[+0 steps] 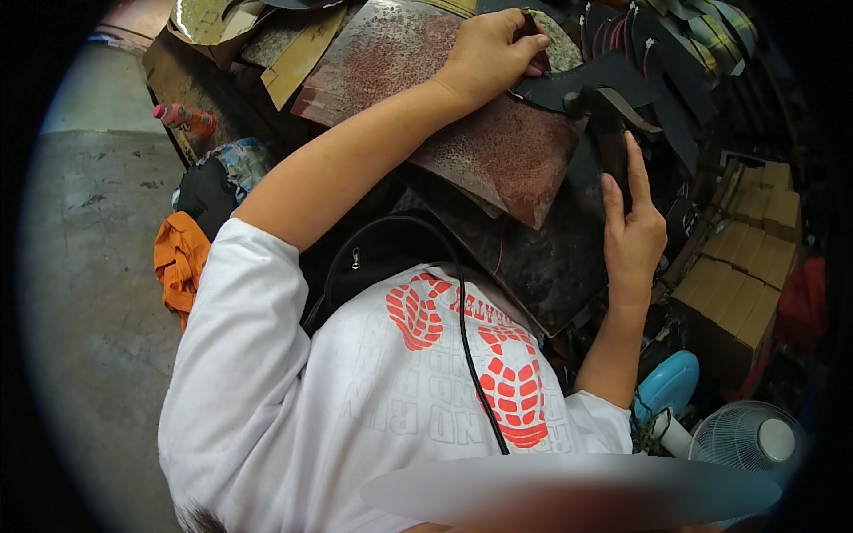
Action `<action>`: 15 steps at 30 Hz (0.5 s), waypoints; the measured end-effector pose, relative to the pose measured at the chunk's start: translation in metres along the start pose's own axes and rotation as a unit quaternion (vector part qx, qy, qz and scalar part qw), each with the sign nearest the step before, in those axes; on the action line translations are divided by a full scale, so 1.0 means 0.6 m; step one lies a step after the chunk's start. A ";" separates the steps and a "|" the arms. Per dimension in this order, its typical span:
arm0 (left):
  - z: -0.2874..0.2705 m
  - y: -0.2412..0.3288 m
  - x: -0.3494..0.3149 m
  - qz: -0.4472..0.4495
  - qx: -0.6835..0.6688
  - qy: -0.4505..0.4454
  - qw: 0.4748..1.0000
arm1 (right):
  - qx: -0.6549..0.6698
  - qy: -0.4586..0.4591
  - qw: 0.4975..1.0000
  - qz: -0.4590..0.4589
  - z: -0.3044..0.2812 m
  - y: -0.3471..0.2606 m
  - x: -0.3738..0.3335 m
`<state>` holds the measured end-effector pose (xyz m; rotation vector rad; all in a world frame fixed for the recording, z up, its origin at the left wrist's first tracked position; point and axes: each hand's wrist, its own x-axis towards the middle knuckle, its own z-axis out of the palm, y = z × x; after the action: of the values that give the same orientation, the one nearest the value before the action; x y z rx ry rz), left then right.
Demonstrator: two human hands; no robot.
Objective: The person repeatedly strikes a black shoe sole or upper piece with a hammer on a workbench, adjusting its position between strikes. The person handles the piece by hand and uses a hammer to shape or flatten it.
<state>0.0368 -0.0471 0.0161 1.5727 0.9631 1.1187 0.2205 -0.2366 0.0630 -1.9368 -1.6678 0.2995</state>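
Observation:
My right hand [633, 222] is closed round the dark handle of a hammer [613, 160]. The black hammer head is raised close to the edge of a curved black sheet piece [604, 82], which looks like leather or a similar material. At the far end of my outstretched arm, my left hand [498, 49] pinches a dark edge of material between thumb and fingers, beside that black piece. Both rest over a worn, red-brown speckled board [506, 155]; how the pinched edge joins the black piece is hard to make out.
Beneath the board lies a dark bench top [542, 258]. Cut black pieces [684, 107] pile up at the far right, with stacked cardboard boxes [737, 258] below. A fan [746, 435] stands low right. To the left are a pink-capped bottle [187, 119] and orange cloth [180, 258].

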 end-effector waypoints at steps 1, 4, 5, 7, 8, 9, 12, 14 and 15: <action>0.000 0.001 0.000 -0.003 -0.003 -0.002 1.000 | -0.011 0.021 1.000 0.013 0.000 -0.001 -0.001; 0.002 0.005 0.000 -0.003 0.004 -0.009 1.000 | -0.008 0.033 0.999 0.004 0.014 0.023 -0.007; 0.002 0.006 -0.001 0.000 0.015 -0.010 1.000 | -0.005 0.036 0.999 -0.001 0.020 0.036 -0.009; 0.003 0.007 -0.003 0.018 0.041 -0.010 0.999 | 0.014 0.041 0.999 -0.009 0.022 0.053 -0.012; 0.003 0.007 -0.004 0.034 0.054 -0.010 0.998 | 0.029 0.043 0.999 -0.012 0.013 0.052 -0.014; 0.003 0.007 -0.005 0.052 0.067 -0.009 0.996 | 0.042 0.042 0.998 -0.015 0.000 0.044 -0.013; 0.008 0.006 -0.005 0.120 0.078 0.009 0.990 | 0.118 0.147 0.981 -0.051 -0.066 -0.022 -0.003; 0.013 0.006 -0.001 0.216 0.194 0.024 0.957 | 0.200 0.236 0.944 -0.112 -0.125 -0.074 -0.003; 0.017 0.006 -0.001 0.262 0.250 0.032 0.932 | 0.213 0.250 0.931 -0.161 -0.145 -0.090 0.003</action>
<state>0.0464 -0.0507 0.0180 2.3158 0.9428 1.3581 0.2202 -0.2542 0.1638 -1.2587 -1.4009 0.0251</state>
